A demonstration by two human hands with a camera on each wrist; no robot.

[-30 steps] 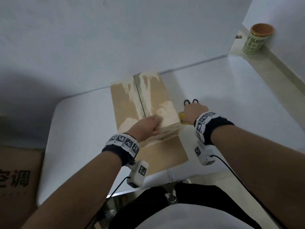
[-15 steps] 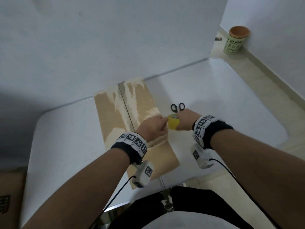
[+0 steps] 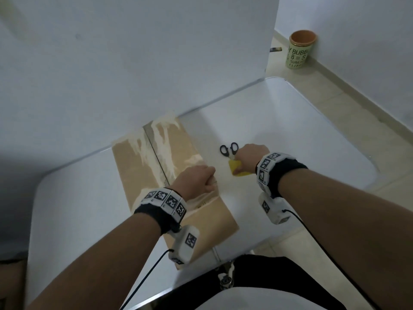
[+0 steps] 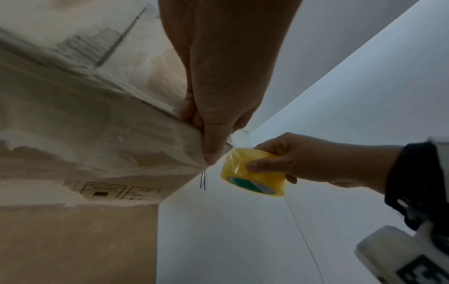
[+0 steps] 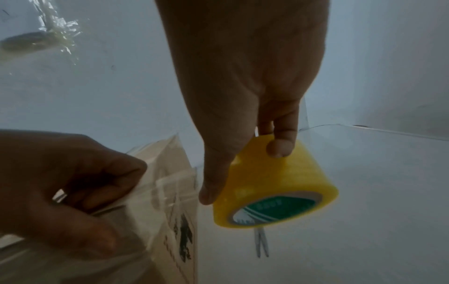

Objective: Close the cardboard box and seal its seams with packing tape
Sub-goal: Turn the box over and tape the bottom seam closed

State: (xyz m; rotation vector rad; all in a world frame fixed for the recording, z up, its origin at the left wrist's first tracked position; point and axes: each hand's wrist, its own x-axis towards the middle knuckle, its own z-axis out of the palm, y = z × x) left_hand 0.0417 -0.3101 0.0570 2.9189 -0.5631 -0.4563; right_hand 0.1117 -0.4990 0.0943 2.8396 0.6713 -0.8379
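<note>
I have the cardboard box (image 3: 156, 166) lying closed on the white counter (image 3: 290, 135), its far end against the white backboard (image 3: 134, 63), the centre seam between the two top flaps running away from me. My left hand (image 3: 196, 182) sits on the near right corner of the box top, fingers curled over the edge; from the left wrist view the thumb and fingers pinch a clear strip of tape against that corner. My right hand (image 3: 250, 156) is just to the right of the box, above the counter, gripping the yellow tape roll (image 5: 277, 186) with the thumb on one side of its rim and the fingers on the other; its green-printed core faces down toward the counter. A short clear stretch of tape runs from the roll to the box corner under my left hand. The black-handled scissors (image 3: 228, 149) lie on the counter just beyond my right hand, blades pointing toward me and passing beneath the roll. On the floor by the wall, well apart, stands a green cup (image 3: 300, 51).
</note>
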